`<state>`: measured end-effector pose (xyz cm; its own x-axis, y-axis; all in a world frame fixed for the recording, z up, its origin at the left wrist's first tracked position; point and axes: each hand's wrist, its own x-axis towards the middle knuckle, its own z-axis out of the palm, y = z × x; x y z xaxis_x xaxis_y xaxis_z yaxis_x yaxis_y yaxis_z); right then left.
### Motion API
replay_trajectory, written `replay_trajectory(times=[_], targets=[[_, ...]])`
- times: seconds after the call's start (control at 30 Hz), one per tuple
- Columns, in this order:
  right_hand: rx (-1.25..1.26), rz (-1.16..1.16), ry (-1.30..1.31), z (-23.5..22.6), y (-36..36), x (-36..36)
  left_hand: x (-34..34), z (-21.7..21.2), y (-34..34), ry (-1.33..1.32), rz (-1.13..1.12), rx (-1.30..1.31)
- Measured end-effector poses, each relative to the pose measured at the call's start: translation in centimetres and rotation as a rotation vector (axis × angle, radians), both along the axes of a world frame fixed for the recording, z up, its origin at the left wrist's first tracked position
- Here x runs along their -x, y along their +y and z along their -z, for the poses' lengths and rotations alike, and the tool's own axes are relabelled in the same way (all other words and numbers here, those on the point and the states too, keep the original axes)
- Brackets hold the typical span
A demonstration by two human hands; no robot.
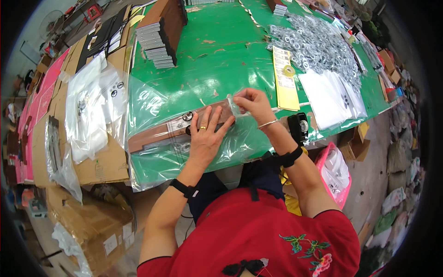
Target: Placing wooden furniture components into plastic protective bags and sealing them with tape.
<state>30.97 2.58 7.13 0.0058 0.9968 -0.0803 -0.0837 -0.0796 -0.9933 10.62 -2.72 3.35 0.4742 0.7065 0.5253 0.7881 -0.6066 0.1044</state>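
Note:
A long brown board-like piece [154, 136] lies slantwise in a clear plastic bag [161, 157] near the table's front edge. My left hand [206, 136] rests flat over the right part of the bagged piece, with its fingers spread. At the right end of the bag, the fingertips of my right hand [255, 107] are closed in a pinch on the clear plastic. Just right of that wrist stands a black tape dispenser [298, 128]. The underside of the piece is hidden.
Brown boards with grey ends form a stack [157, 39] at the back left. Small bagged rings make a pile [318, 46] at the right, near yellow sheets [285, 85] and white plastic bags [326, 99]. Clear bags [94, 104] cover cardboard at the left. A pink basket [341, 196] stands below.

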Motion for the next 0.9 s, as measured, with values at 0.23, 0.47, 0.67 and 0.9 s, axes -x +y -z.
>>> replay_trajectory(times=[0.23,0.47,0.67,0.9], targets=[[-0.292,0.137,-0.622,0.4,-1.5,5.5,0.1,-0.1,0.1,-0.182,0.017,0.123],[-0.408,0.2,-0.88,1.2,-3.9,8.4,-0.2,0.5,0.4,-0.378,0.044,0.105],[-0.483,0.181,-1.159,1.6,-4.8,10.0,0.9,-0.9,0.2,-0.438,0.087,0.104],[-0.563,0.288,-1.222,2.2,-5.3,10.4,3.2,-7.0,2.0,-0.417,0.234,0.347]])
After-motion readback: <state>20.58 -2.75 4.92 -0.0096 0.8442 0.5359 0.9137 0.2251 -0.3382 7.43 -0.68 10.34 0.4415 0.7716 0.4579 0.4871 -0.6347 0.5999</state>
